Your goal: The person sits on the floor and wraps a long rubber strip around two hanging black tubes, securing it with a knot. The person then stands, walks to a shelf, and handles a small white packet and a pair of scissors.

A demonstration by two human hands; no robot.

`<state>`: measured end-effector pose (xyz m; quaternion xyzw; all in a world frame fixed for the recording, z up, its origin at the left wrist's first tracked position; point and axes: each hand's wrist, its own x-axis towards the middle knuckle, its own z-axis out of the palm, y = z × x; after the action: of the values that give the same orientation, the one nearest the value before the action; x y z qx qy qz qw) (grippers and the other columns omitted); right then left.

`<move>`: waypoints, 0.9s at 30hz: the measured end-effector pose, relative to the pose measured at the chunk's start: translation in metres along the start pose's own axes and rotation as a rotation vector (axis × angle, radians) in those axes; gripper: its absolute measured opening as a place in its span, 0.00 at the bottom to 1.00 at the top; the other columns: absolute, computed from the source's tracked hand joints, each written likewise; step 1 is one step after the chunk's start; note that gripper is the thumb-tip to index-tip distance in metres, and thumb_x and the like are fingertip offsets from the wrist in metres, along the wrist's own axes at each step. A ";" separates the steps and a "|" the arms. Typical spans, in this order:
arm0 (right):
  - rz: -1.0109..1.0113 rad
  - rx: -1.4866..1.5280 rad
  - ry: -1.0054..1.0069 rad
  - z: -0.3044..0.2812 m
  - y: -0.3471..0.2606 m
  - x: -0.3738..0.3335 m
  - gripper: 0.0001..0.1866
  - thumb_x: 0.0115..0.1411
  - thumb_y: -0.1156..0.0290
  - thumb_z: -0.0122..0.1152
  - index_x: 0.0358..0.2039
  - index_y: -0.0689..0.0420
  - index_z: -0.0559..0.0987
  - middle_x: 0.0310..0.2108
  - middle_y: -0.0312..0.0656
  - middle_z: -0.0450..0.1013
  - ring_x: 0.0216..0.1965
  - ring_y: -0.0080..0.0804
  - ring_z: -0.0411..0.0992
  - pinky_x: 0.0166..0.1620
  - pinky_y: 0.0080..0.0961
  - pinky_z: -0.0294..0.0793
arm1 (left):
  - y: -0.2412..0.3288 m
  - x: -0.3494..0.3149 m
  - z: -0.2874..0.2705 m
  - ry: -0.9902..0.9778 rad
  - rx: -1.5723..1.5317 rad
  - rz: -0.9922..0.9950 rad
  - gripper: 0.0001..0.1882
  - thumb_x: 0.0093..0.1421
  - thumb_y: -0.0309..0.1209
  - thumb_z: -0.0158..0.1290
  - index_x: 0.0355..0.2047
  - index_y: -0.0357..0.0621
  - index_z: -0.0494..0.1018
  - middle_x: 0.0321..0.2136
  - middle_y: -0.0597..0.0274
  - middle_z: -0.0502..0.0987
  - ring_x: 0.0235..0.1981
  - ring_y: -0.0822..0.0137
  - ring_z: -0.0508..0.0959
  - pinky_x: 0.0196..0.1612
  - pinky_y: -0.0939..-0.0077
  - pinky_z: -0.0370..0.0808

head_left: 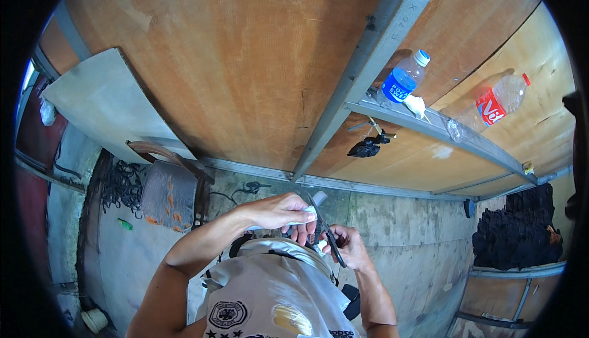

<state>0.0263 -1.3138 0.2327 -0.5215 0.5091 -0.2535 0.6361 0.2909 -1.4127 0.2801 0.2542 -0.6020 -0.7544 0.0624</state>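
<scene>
Close in front of my shirt, both hands are raised near each other. My left hand is closed on a small white piece that looks like cloth or tissue. My right hand grips a long, narrow dark tool, which slants up and left past the left fingertips. Its exact kind is hard to make out. Another bit of white shows by the right fingertips. The hands partly hide the space between them.
A worn chair stands left, beside tangled black straps. Ahead, a metal ledge on the plywood wall holds two plastic bottles, and a black bag hangs below. A black pile of cloth-like material lies right.
</scene>
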 end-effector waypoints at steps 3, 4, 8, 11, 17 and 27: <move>0.043 0.128 0.094 0.002 0.004 0.000 0.23 0.53 0.59 0.80 0.39 0.62 0.81 0.24 0.29 0.73 0.25 0.14 0.66 0.27 0.19 0.65 | -0.005 0.004 0.000 0.014 0.043 -0.025 0.23 0.75 0.45 0.42 0.38 0.38 0.78 0.30 0.59 0.85 0.29 0.73 0.80 0.31 0.77 0.72; 0.073 0.179 0.107 0.001 0.007 0.002 0.22 0.53 0.59 0.80 0.39 0.62 0.81 0.24 0.29 0.73 0.25 0.13 0.66 0.27 0.19 0.65 | -0.008 0.005 0.001 0.034 0.063 -0.037 0.23 0.75 0.45 0.41 0.38 0.38 0.78 0.30 0.58 0.85 0.30 0.72 0.80 0.31 0.76 0.73; 0.111 -0.244 0.197 -0.019 0.036 0.015 0.22 0.56 0.61 0.76 0.42 0.65 0.79 0.25 0.39 0.77 0.25 0.24 0.73 0.32 0.29 0.74 | -0.030 0.012 0.001 0.170 0.098 -0.058 0.22 0.77 0.40 0.37 0.38 0.38 0.76 0.31 0.57 0.84 0.30 0.71 0.81 0.35 0.75 0.76; 0.075 -0.592 0.202 -0.046 0.075 0.006 0.18 0.59 0.72 0.69 0.48 0.67 0.79 0.30 0.37 0.79 0.31 0.26 0.73 0.36 0.27 0.75 | -0.053 0.011 -0.002 0.305 0.063 -0.073 0.21 0.77 0.40 0.37 0.37 0.39 0.75 0.30 0.57 0.84 0.31 0.71 0.81 0.36 0.75 0.77; 0.100 -0.313 0.595 -0.155 0.126 -0.030 0.20 0.55 0.77 0.69 0.47 0.63 0.73 0.34 0.49 0.80 0.38 0.30 0.79 0.43 0.30 0.78 | -0.092 -0.002 -0.010 0.543 -0.038 -0.046 0.19 0.77 0.38 0.38 0.36 0.38 0.74 0.30 0.55 0.83 0.31 0.68 0.82 0.36 0.74 0.78; -0.288 -0.748 1.110 -0.476 -0.024 -0.102 0.22 0.49 0.88 0.59 0.45 0.59 0.73 0.34 0.41 0.76 0.39 0.33 0.76 0.45 0.30 0.75 | -0.094 0.014 -0.008 0.697 -0.089 0.023 0.18 0.77 0.36 0.38 0.36 0.37 0.73 0.28 0.50 0.82 0.28 0.66 0.83 0.34 0.74 0.79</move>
<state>-0.4386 -1.4275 0.3236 -0.5613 0.7388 -0.3725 0.0180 0.3027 -1.4000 0.1865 0.4866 -0.5139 -0.6471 0.2835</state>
